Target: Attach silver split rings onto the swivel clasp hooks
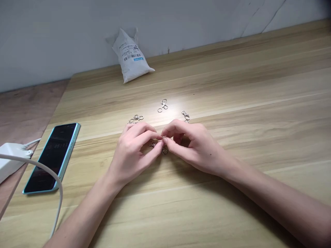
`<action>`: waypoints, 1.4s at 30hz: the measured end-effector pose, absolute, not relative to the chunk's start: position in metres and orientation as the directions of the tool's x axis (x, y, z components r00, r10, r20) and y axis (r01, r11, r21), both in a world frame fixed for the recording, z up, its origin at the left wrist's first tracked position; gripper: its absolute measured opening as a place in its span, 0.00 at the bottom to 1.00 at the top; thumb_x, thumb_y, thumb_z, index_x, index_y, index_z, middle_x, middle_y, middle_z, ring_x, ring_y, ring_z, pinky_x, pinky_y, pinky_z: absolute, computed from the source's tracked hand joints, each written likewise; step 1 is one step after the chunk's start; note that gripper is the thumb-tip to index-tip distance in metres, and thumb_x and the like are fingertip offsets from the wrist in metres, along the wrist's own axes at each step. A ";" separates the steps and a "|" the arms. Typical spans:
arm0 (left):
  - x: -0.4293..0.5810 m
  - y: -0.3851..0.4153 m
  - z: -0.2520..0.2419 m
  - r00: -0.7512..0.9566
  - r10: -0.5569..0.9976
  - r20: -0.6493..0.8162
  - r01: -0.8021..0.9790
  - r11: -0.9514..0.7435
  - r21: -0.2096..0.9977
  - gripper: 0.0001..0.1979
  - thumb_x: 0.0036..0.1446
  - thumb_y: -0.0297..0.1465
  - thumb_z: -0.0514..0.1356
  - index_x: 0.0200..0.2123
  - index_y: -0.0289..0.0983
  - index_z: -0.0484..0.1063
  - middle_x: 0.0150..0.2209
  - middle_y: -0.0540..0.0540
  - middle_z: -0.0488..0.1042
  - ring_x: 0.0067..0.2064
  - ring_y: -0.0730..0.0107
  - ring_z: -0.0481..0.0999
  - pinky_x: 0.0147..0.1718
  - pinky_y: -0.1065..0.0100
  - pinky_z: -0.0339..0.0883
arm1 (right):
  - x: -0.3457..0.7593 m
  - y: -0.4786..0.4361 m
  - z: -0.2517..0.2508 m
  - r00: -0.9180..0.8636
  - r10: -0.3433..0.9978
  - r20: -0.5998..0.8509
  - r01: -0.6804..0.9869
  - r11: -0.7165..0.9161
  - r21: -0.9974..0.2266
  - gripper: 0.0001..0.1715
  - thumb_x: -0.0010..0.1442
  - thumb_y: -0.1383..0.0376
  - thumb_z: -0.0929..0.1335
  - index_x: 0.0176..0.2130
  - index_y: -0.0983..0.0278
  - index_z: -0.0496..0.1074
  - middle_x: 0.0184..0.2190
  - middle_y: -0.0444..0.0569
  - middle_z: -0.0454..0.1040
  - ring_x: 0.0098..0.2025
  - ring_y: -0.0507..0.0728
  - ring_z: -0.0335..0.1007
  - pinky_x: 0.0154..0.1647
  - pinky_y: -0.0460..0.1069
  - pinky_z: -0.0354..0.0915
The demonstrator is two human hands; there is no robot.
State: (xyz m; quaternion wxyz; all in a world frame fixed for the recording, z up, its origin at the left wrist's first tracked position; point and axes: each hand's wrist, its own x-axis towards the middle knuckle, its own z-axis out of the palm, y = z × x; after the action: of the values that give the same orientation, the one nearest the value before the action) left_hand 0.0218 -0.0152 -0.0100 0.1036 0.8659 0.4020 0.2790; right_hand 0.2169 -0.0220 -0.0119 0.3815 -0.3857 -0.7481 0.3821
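My left hand (134,151) and my right hand (191,148) meet over the wooden tabletop (232,103), their fingertips pinching a small metal piece (162,137), probably a split ring, that is mostly hidden. Under the fingers lie a silver swivel clasp (152,143) and a metal ring (164,151). Beyond my hands rest several similar pieces: a clasp with a ring (163,105), a tangled pair (136,118), and a clasp (185,115) just past my right knuckles.
A phone (54,158) with a teal case lies at the table's left edge. A white cable (49,172) and a white power adapter (12,158) sit beside it. A white barcoded bag (130,55) stands against the wall at the back.
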 end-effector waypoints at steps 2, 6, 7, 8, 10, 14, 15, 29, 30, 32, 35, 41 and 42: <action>0.022 -0.015 -0.010 0.532 0.746 0.401 0.627 -0.665 0.406 0.02 0.59 0.28 0.60 0.34 0.38 0.73 0.35 0.49 0.75 0.36 0.71 0.73 0.41 0.63 0.62 | 0.217 -0.022 -0.013 -0.412 0.868 0.278 0.303 0.418 -0.856 0.05 0.61 0.72 0.65 0.37 0.64 0.70 0.29 0.44 0.74 0.28 0.49 0.66 0.29 0.44 0.61; 0.022 -0.014 -0.011 0.541 0.743 0.395 0.617 -0.669 0.413 0.02 0.59 0.27 0.60 0.34 0.38 0.72 0.35 0.49 0.74 0.36 0.71 0.73 0.41 0.63 0.61 | 0.218 -0.021 -0.014 -0.421 0.862 0.283 0.332 0.436 -0.836 0.05 0.61 0.73 0.65 0.37 0.65 0.70 0.29 0.43 0.74 0.27 0.48 0.64 0.28 0.44 0.59; 0.022 -0.014 -0.011 0.541 0.745 0.391 0.619 -0.667 0.414 0.02 0.59 0.27 0.60 0.34 0.38 0.72 0.35 0.49 0.74 0.37 0.71 0.73 0.41 0.63 0.61 | 0.218 -0.020 -0.014 -0.421 0.860 0.286 0.335 0.441 -0.832 0.05 0.60 0.73 0.65 0.37 0.65 0.70 0.29 0.43 0.74 0.27 0.48 0.64 0.28 0.44 0.59; 0.022 -0.014 -0.011 0.540 0.746 0.390 0.621 -0.666 0.414 0.02 0.60 0.27 0.60 0.35 0.38 0.72 0.35 0.49 0.74 0.36 0.71 0.73 0.41 0.63 0.61 | 0.218 -0.020 -0.014 -0.420 0.860 0.290 0.338 0.445 -0.829 0.05 0.60 0.73 0.65 0.37 0.65 0.70 0.29 0.43 0.74 0.27 0.48 0.64 0.29 0.44 0.59; 0.022 -0.015 -0.010 0.539 0.747 0.390 0.622 -0.665 0.413 0.02 0.60 0.27 0.59 0.35 0.38 0.72 0.35 0.49 0.74 0.36 0.71 0.73 0.41 0.63 0.61 | 0.218 -0.020 -0.014 -0.416 0.862 0.291 0.346 0.446 -0.826 0.05 0.60 0.73 0.65 0.36 0.65 0.70 0.28 0.43 0.73 0.27 0.48 0.64 0.29 0.44 0.59; 0.021 -0.015 -0.010 0.547 0.741 0.391 0.614 -0.672 0.414 0.03 0.60 0.26 0.59 0.34 0.38 0.72 0.35 0.49 0.75 0.36 0.71 0.73 0.41 0.63 0.61 | 0.218 -0.021 -0.014 -0.422 0.858 0.294 0.366 0.458 -0.810 0.05 0.60 0.72 0.65 0.36 0.65 0.69 0.29 0.44 0.73 0.28 0.49 0.64 0.29 0.44 0.59; 0.021 -0.015 -0.011 0.551 0.739 0.388 0.611 -0.674 0.416 0.03 0.60 0.26 0.59 0.34 0.38 0.72 0.35 0.49 0.75 0.37 0.71 0.73 0.41 0.63 0.61 | 0.218 -0.021 -0.014 -0.424 0.856 0.295 0.374 0.462 -0.804 0.04 0.61 0.72 0.65 0.36 0.65 0.69 0.29 0.44 0.73 0.28 0.49 0.64 0.29 0.44 0.58; 0.023 -0.015 -0.009 0.557 0.764 0.327 0.619 -0.644 0.449 0.05 0.62 0.27 0.58 0.33 0.36 0.72 0.32 0.48 0.74 0.35 0.69 0.71 0.39 0.64 0.61 | 0.218 -0.021 -0.013 -0.442 0.850 0.288 0.404 0.475 -0.782 0.04 0.61 0.72 0.64 0.35 0.65 0.68 0.29 0.44 0.73 0.29 0.49 0.64 0.30 0.45 0.57; 0.023 -0.015 -0.009 0.556 0.765 0.324 0.620 -0.642 0.451 0.05 0.62 0.27 0.58 0.33 0.36 0.72 0.32 0.48 0.73 0.36 0.69 0.71 0.39 0.64 0.61 | 0.218 -0.021 -0.013 -0.444 0.849 0.287 0.401 0.475 -0.783 0.04 0.60 0.72 0.65 0.35 0.65 0.68 0.29 0.44 0.73 0.29 0.49 0.64 0.30 0.45 0.57; 0.023 -0.015 -0.009 0.556 0.766 0.322 0.619 -0.641 0.454 0.05 0.62 0.28 0.58 0.34 0.36 0.72 0.32 0.48 0.73 0.36 0.69 0.70 0.38 0.65 0.61 | 0.218 -0.021 -0.013 -0.446 0.848 0.285 0.396 0.473 -0.787 0.03 0.60 0.72 0.65 0.35 0.65 0.68 0.29 0.43 0.73 0.29 0.49 0.64 0.30 0.45 0.57; 0.023 -0.015 -0.009 0.554 0.767 0.323 0.622 -0.640 0.451 0.05 0.62 0.28 0.57 0.34 0.36 0.72 0.32 0.48 0.73 0.35 0.69 0.70 0.38 0.65 0.61 | 0.219 -0.021 -0.012 -0.448 0.849 0.282 0.396 0.471 -0.788 0.04 0.60 0.73 0.65 0.36 0.65 0.68 0.29 0.44 0.73 0.29 0.49 0.64 0.30 0.45 0.57; 0.024 -0.015 -0.009 0.562 0.758 0.330 0.613 -0.650 0.448 0.05 0.62 0.27 0.58 0.33 0.36 0.72 0.32 0.48 0.74 0.35 0.70 0.70 0.37 0.65 0.61 | 0.219 -0.020 -0.012 -0.447 0.849 0.281 0.393 0.468 -0.792 0.04 0.60 0.73 0.65 0.36 0.65 0.68 0.30 0.44 0.74 0.29 0.49 0.65 0.31 0.45 0.58; 0.024 -0.015 -0.009 0.564 0.757 0.329 0.613 -0.651 0.448 0.05 0.62 0.27 0.58 0.33 0.36 0.72 0.32 0.48 0.74 0.35 0.70 0.70 0.37 0.65 0.61 | 0.219 -0.020 -0.012 -0.448 0.849 0.282 0.390 0.469 -0.793 0.04 0.61 0.73 0.64 0.36 0.66 0.69 0.30 0.45 0.74 0.29 0.49 0.65 0.31 0.45 0.58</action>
State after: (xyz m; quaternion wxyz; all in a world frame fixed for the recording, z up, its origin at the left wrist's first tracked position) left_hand 0.0238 -0.0148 -0.0093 0.1430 0.8726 0.3925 0.2530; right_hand 0.2193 -0.0204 -0.0122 0.3466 -0.3950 -0.7838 0.3310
